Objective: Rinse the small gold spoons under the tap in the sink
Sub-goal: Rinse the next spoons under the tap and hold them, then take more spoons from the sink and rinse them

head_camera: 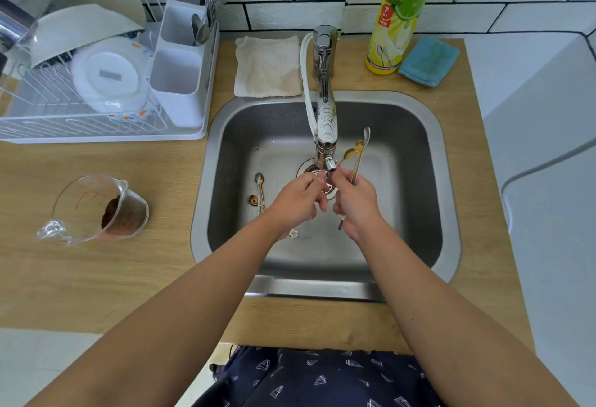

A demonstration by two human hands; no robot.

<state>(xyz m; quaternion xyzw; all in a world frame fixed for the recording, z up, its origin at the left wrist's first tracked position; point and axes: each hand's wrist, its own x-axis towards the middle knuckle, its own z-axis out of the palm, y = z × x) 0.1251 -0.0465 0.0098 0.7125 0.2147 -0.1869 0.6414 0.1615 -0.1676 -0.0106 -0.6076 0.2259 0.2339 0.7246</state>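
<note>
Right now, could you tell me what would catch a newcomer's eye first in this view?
Two hands meet under the chrome tap in the middle of the steel sink: the right hand holds a bunch of small spoons, the left hand close beside it. Two more spoons lie on the sink floor at left, and a tall yellow dish soap bottle stands behind.

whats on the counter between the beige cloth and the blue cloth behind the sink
In the head view, the chrome tap base with its white hose, then the yellow dish soap bottle, stand between the beige cloth and the blue cloth.
</note>
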